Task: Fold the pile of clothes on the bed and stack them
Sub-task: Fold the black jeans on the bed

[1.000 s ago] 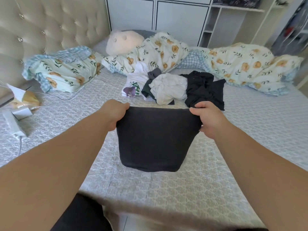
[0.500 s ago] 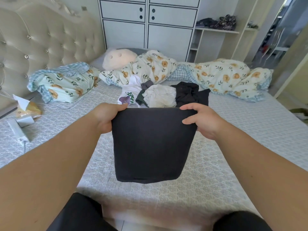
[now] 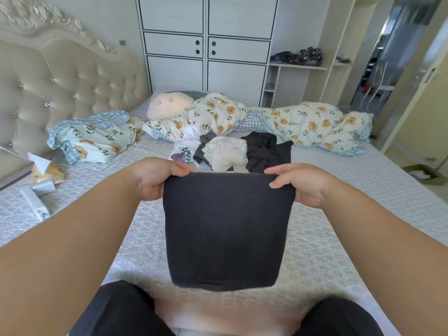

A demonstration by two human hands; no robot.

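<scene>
Your left hand [image 3: 155, 177] and right hand [image 3: 300, 183] pinch the folded dark garment's [image 3: 226, 229] top corners above the bed [image 3: 315, 251]. Loosen one pinch and the fold could slump open.

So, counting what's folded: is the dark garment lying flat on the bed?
No, both hands hold the dark garment up by its top edge.

The bed [image 3: 327, 238] carries a clothes pile [image 3: 230, 149] — floral quilt [image 3: 310, 124] and pillow [image 3: 97, 139] behind.
</scene>
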